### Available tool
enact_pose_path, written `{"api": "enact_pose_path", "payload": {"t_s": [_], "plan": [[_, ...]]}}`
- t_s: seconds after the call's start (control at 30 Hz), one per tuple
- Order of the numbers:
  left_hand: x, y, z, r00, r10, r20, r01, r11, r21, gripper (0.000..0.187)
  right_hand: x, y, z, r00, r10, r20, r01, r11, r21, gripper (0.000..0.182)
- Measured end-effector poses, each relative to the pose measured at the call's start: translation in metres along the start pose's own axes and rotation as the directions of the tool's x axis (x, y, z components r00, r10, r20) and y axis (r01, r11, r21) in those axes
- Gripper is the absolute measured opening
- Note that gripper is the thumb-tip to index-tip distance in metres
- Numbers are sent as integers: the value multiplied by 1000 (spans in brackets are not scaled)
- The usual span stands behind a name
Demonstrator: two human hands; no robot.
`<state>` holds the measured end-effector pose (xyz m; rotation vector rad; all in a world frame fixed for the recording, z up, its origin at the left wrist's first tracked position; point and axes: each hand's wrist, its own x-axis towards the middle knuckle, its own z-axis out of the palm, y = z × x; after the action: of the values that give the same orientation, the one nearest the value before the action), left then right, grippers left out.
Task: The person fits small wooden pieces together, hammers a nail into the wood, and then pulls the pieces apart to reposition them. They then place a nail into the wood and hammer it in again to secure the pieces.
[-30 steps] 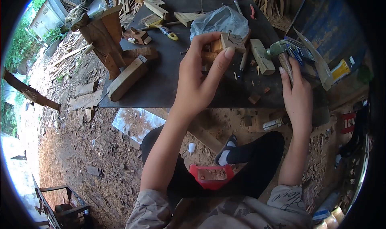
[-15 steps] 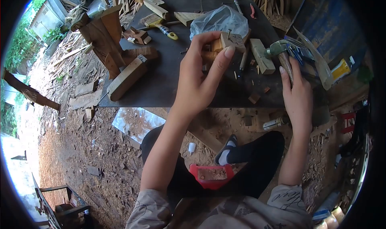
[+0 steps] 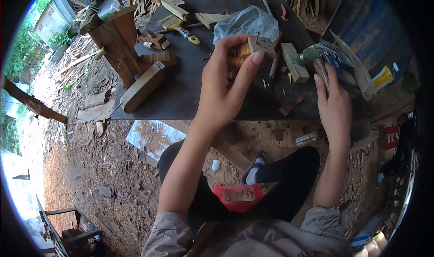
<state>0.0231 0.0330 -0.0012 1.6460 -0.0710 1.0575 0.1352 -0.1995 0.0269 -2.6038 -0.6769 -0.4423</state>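
While the left hand (image 3: 221, 92) pinches a small wooden block (image 3: 260, 46) between thumb and fingertips, lifted just above the dark desk (image 3: 190, 92), the right hand (image 3: 335, 108) is clenched around the handle of a hammer (image 3: 316, 60). That hammer's long axis runs away from the person, handle toward the wrist, metal head at the far end pointing left toward the block. A nail stands up from the block's top. Just beyond the block lies a crumpled plastic bag (image 3: 246, 24); between block and hammer head rests a pale wood offcut (image 3: 294, 63), lengthwise away from the person. Left of the block, well apart, lies a longer timber piece (image 3: 143, 87).
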Motion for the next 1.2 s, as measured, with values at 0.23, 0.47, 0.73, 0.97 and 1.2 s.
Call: {"api": "enact_pose_path", "payload": {"t_s": [0.23, 0.47, 0.73, 0.97, 1.2], "plan": [[-1, -3, -1, 1000, 22, -1, -22, 1000, 13, 42, 9, 13, 2, 999, -43, -24, 44, 997, 64, 46], [1, -2, -3, 999, 24, 30, -26, 998, 61, 41, 12, -4, -28, 980, -61, -188, 109, 960, 258, 49], [1, -2, 0, 1000, -4, 29, 4, 1000, -2, 40, 21, -50, -76, 911, -347, -225, 412, 805, 427, 49], [0, 0, -2, 999, 6, 32, -5, 1000, -3, 38, 30, -60, -74, 876, -409, -257, 480, 795, 371, 49], [0, 2, -1, 1000, -6, 29, 6, 1000, -23, 37, 45, -66, -86, 921, -338, -192, 386, 747, 542, 54]]}}
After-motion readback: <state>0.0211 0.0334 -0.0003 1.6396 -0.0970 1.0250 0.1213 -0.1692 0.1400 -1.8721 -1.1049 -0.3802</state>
